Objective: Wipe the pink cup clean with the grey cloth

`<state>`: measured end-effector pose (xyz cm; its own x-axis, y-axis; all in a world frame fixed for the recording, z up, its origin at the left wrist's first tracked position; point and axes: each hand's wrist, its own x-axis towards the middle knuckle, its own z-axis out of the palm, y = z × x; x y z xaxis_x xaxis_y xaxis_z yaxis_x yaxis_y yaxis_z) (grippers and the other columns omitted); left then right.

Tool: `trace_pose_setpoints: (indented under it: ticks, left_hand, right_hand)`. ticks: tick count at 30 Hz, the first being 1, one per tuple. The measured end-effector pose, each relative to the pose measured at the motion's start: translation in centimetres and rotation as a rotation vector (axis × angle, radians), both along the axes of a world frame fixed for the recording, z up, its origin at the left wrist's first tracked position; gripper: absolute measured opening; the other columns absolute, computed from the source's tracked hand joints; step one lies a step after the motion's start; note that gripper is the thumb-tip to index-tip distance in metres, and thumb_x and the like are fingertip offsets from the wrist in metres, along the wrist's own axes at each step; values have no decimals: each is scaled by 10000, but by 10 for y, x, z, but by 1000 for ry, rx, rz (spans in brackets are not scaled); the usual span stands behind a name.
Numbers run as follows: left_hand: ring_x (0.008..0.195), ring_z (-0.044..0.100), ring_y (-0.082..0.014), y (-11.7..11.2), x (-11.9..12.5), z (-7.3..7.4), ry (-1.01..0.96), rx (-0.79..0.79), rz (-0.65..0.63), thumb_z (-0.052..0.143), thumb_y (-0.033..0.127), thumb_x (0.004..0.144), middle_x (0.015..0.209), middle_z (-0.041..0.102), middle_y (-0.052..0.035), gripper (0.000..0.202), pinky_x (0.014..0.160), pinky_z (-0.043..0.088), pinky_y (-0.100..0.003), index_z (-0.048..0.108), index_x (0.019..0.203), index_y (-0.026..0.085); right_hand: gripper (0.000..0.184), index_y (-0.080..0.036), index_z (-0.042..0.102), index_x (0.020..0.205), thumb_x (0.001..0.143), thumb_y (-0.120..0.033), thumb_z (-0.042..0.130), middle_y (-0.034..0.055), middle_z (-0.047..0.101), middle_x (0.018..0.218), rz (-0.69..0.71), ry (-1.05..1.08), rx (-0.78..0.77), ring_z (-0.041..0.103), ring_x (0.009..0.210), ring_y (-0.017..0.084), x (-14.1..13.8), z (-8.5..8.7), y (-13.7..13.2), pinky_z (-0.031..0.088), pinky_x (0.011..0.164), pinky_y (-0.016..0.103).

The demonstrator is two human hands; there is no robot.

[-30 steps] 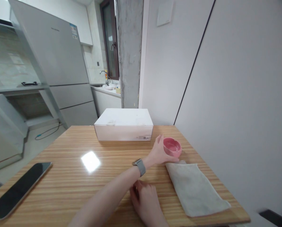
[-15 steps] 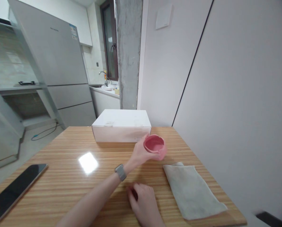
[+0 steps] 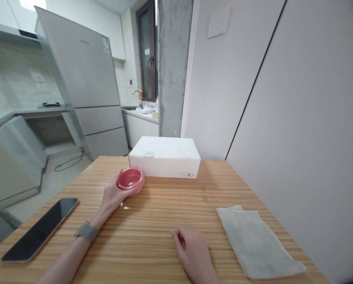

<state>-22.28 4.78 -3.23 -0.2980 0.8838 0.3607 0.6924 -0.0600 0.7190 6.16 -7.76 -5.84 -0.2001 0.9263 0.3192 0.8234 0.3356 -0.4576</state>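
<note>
A small pink bowl [image 3: 131,180] with a wavy rim is in my left hand [image 3: 113,196], the thumb along its near side and the fingers round its left. It is by the left front corner of the white box [image 3: 164,165], at or just above the tabletop; I cannot tell which. On the wrist of that arm is a grey watch [image 3: 87,230]. My right hand [image 3: 192,245] rests on the wood with its fingers curled in, and nothing shows in it. To its right lies a folded grey-green cloth [image 3: 258,242].
The wooden table [image 3: 153,244] fills the foreground. A black phone [image 3: 42,230] lies along its left side. Near where the bowl was, a faint wet-looking mark [image 3: 204,191] shows on the wood. A pale wall [image 3: 297,130] runs along the right; a fridge [image 3: 84,79] stands behind to the left.
My left hand has carried the pink bowl leftward, from the box's right end to its left end. My right hand stays curled on the table. The view has shifted a little to the left.
</note>
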Motion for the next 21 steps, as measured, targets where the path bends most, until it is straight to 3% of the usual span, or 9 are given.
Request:
trace_pose_setpoints:
  ticks: [4,7,10,13,15,17,19,21]
  left_hand:
    - [1052,624,-265,5,-8,-9,5,-30,44,736,577,582,1182,649,-91,946,886,486,-339,392,1374,193]
    - [1057,618,-282,7,-10,-11,23,-45,65,734,585,575,1170,650,-112,941,893,478,-353,411,1362,184]
    - [1067,610,-280,9,-11,-14,10,-41,38,730,581,588,1175,639,-120,922,904,472,-359,412,1357,184]
    - [1101,588,-270,10,-11,-18,-8,-21,-34,704,583,627,1231,597,-122,938,938,455,-377,339,1395,186]
    - [1157,543,-287,9,-10,-19,4,18,-46,714,578,616,1292,540,-147,1000,969,433,-406,284,1417,160]
    - [1251,443,-323,4,-6,-15,61,125,-7,728,564,603,1364,453,-179,1024,1020,380,-454,279,1415,131]
    - [1299,368,-332,-7,4,-7,125,267,33,692,530,665,1394,399,-182,892,1052,331,-482,341,1381,132]
    - [1221,451,-305,-25,25,4,121,317,-18,606,476,768,1298,487,-155,630,1015,373,-469,463,1287,149]
  right_hand:
    - [322,-207,512,647,944,-280,413,-16,595,615,17,35,57,551,556,119,0,-1,-1,308,535,236]
    - [340,-209,516,659,958,-301,382,-20,570,600,29,81,185,543,543,114,13,1,-6,342,533,231]
    - [289,-211,549,748,962,-302,378,-10,576,647,-55,94,325,556,582,119,47,7,-16,395,576,231]
    - [253,-207,564,871,947,-387,404,34,609,769,-254,-45,412,592,718,169,92,9,-33,435,682,284]
    - [305,-202,568,896,924,-465,417,59,613,812,-325,-187,445,593,766,207,119,4,-47,437,735,336]
    - [361,-194,577,951,905,-516,420,75,619,848,-310,-311,468,597,785,225,138,-6,-59,437,753,361]
    - [381,-190,577,1007,907,-517,408,79,630,880,-282,-391,498,606,802,226,150,-16,-69,439,752,358]
    - [345,-186,573,1024,936,-448,367,75,642,889,-286,-419,517,617,803,213,154,-19,-72,444,755,349]
